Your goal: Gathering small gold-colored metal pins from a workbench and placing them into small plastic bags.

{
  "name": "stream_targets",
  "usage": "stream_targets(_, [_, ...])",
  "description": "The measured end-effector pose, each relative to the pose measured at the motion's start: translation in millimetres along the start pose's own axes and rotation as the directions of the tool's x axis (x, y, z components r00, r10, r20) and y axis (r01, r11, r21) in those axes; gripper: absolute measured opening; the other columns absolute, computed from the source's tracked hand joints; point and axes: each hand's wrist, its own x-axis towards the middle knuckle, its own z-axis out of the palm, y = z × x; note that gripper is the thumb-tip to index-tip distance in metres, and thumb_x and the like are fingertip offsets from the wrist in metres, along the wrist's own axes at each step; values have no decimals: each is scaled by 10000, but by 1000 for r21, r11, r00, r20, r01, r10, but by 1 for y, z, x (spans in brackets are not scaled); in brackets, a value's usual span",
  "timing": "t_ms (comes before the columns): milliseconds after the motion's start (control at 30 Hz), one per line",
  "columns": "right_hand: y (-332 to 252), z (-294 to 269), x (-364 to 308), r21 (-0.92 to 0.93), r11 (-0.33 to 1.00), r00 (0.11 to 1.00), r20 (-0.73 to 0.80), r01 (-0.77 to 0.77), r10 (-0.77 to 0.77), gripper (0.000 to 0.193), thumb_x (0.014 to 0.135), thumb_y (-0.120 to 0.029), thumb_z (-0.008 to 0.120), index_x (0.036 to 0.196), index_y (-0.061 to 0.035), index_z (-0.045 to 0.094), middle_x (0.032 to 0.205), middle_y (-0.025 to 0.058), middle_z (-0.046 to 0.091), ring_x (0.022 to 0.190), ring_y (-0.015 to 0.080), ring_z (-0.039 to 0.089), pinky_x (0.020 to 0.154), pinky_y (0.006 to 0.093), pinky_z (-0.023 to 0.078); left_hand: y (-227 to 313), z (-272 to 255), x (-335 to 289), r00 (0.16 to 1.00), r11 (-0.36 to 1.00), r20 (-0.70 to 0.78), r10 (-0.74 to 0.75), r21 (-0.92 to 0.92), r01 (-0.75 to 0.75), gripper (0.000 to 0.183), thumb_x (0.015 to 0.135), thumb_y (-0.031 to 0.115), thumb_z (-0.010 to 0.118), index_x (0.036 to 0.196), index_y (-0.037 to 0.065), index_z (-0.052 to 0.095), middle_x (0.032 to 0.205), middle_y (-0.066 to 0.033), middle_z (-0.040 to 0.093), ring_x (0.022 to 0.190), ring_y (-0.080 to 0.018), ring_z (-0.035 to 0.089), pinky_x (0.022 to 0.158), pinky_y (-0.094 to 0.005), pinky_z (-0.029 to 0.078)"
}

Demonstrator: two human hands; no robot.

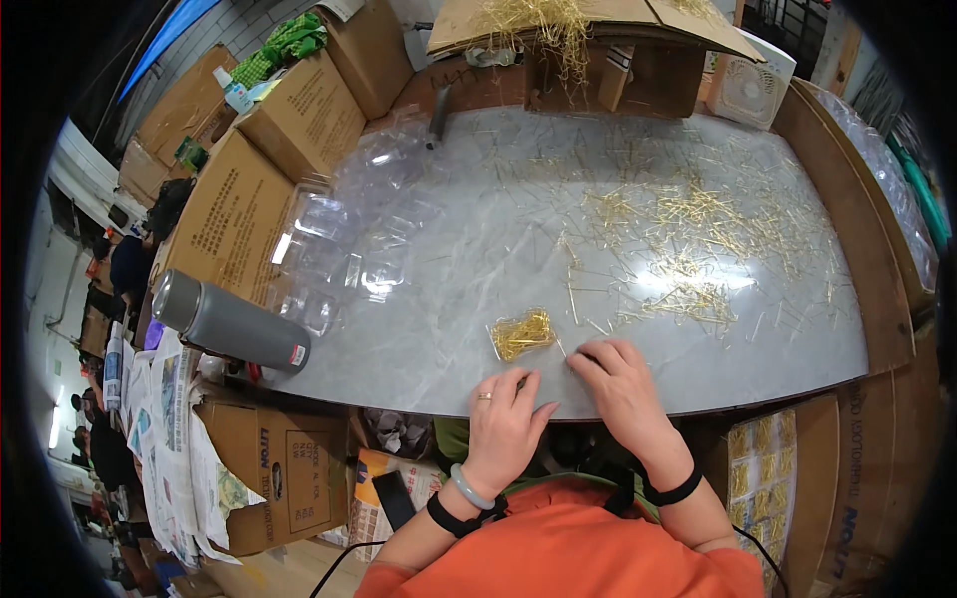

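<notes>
If you take the grey bottle (244, 323) as datum, the gold wire bundle (522, 335) sits to its right, well apart and roughly level with it, on the grey tabletop (419, 339). Bundle's long axis runs roughly left-right: one end points at the bottle, the other directly away, that far end skewed slightly off from the person. Wires inside lie mostly along that axis, ends a bit ragged.

Left hand (500, 424): right of the bottle, a little nearer the person, just below the bundle. Fingers curled, thumb spread off; not visibly on the bundle. Can't tell if anything is pinched under the fingertips.

Right hand (623, 389): farther right of the bottle, fingers bent, tips down by a single wire (561, 346). That wire slants mostly fore-aft, across the bundle's axis. Grip on it: can't tell.

Loose gold wires (698, 219): far right of the bottle and beyond it, pointing every which way. Clear plastic trays (334, 224): just beyond the bottle.
</notes>
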Motion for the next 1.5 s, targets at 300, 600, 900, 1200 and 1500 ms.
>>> stream_targets(300, [-6, -35, -37, -216, 935, 949, -206, -282, 239, 370, 801, -120, 810, 1148, -83, 687, 1141, 84, 641, 1069, 308, 587, 920, 437, 452, 6, 20, 9, 994, 997, 96, 46, -61, -40, 726, 852, 248, 804, 1401, -114, 494, 1444, -259, 486, 1336, -445, 459, 1141, -525, 367])
stream_targets(600, [3, -9, -7, 25, 996, 973, -216, -82, 86, 397, 787, 30, 641, 1175, -42, 681, 1142, 118, 667, 1066, 328, 614, 930, 433, 507, 7, 33, 31, 959, 986, 228, 165, -60, -155, 775, 919, 290, 743, 1507, -81, 401, 1543, -249, 429, 1458, -439, 375, 1222, -547, 280])
stream_targets(900, [17, -18, -3, 131, 985, 989, -76, -116, 127, 400, 829, 86, 583, 1214, 9, 657, 1211, 199, 653, 1087, 397, 604, 966, 457, 503, 7, 41, 26, 971, 984, 160, 175, -16, -175, 627, 942, 272, 713, 1443, -50, 517, 1520, -196, 489, 1426, -386, 449, 1201, -542, 329])
stream_targets(1200, [23, -24, -5, -30, 985, 972, -168, -170, 162, 466, 874, 16, 637, 1337, 16, 587, 1379, 182, 613, 1231, 381, 577, 1037, 469, 472, 9, 41, 26, 973, 986, 155, 169, -33, -165, 660, 940, 241, 715, 1465, -74, 469, 1532, -225, 460, 1431, -405, 435, 1202, -544, 328])
stream_targets(1500, [20, -13, -29, 124, 990, 997, -48, 61, -55, 385, 784, 10, 682, 1164, -52, 691, 1193, 90, 693, 1152, 296, 618, 979, 424, 490, -1, 24, 35, 934, 973, 292, 206, -164, -164, 742, 922, 198, 730, 1526, -57, 382, 1547, -225, 417, 1466, -437, 361, 1225, -550, 280])
